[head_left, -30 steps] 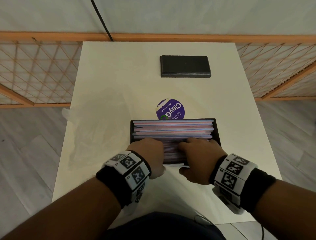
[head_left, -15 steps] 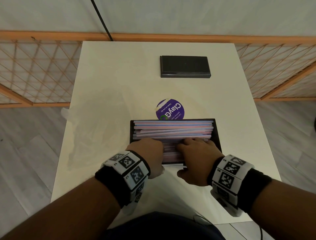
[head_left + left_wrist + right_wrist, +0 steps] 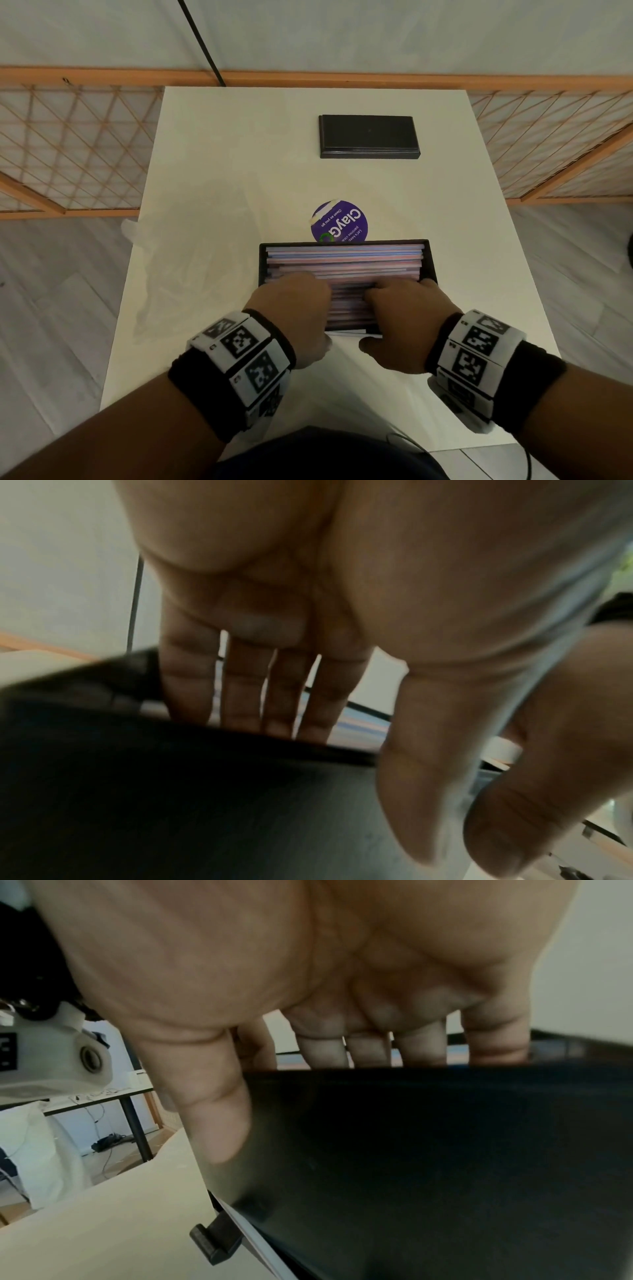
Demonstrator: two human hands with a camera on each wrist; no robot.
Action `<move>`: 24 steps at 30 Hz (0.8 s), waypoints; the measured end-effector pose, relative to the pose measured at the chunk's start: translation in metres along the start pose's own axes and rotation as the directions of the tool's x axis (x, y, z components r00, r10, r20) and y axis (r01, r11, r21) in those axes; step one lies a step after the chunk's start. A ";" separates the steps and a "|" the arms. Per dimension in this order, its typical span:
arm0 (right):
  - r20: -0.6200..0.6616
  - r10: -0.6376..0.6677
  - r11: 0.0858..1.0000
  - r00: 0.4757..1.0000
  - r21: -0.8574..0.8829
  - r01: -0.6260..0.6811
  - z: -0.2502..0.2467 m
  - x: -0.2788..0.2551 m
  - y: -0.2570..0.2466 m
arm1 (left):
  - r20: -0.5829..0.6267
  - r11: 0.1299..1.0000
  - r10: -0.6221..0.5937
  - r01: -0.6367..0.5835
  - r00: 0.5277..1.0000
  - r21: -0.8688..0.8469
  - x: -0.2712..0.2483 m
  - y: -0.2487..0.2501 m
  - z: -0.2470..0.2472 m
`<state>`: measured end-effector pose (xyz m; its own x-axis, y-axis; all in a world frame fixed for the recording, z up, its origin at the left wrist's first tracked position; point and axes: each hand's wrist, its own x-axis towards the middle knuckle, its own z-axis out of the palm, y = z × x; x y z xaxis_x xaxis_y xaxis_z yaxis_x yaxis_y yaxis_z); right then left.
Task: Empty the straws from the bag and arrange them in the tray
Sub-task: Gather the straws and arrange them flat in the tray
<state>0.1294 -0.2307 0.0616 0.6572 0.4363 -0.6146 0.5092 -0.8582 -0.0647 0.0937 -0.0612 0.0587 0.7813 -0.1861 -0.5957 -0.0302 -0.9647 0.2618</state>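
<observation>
Both hands work in the black tray (image 3: 431, 263), which sits near the front edge of the white surface (image 3: 212, 144). The straws (image 3: 344, 262) lie lengthwise in it as a pink and blue stack reaching close to the rim. The left hand (image 3: 294, 308) has its 4 fingers (image 3: 240, 685) extended, slightly spread, dipping over the near wall onto the straws, so its grip pinches nothing. The right hand (image 3: 404, 318) is the same: straight fingers (image 3: 369, 1050) on the stack, thumb against the outer wall of the tray.

The clear bag (image 3: 191, 270) lies flattened to the left, part of it hanging over the surface edge; it looks empty, though its transparency makes that hard to confirm.

Risks from here, as I judge them:
- Pressing too hard on the near rows could tip far straws up and over the rim.
- The tray may slide, since the thumbs bear on its near wall.
- The light bag could slip off the surface if brushed.

A purple sticker (image 3: 339, 222) and a second black tray (image 3: 368, 137) lie beyond.
</observation>
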 end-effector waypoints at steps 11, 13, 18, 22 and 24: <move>0.063 0.004 1.000 0.998 0.012 -0.005 0.015 0.000 0.000 | 0.056 1.000 -0.018 0.018 0.998 -0.001 0.010 -0.005 0.020; 0.053 0.005 1.000 0.999 0.022 -0.006 0.016 0.002 0.000 | 0.056 1.000 -0.021 0.020 0.998 0.011 0.011 -0.006 0.021; 0.033 0.008 0.999 0.999 0.037 -0.009 0.018 0.004 0.001 | 0.047 1.000 -0.018 0.018 0.999 0.016 0.013 -0.008 0.023; -0.028 -0.001 0.999 1.000 0.035 0.002 0.019 0.004 0.003 | -0.010 1.000 0.006 -0.006 1.000 0.027 0.012 -0.008 0.022; -0.116 -0.025 1.000 0.993 -0.002 0.025 0.020 0.000 0.006 | -0.063 0.998 0.021 -0.017 0.998 0.053 0.006 -0.009 0.021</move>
<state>0.1208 -0.2411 0.0453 0.7044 0.4857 -0.5176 0.5262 -0.8467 -0.0785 0.0855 -0.0572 0.0374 0.8185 -0.1939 -0.5408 -0.0768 -0.9698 0.2314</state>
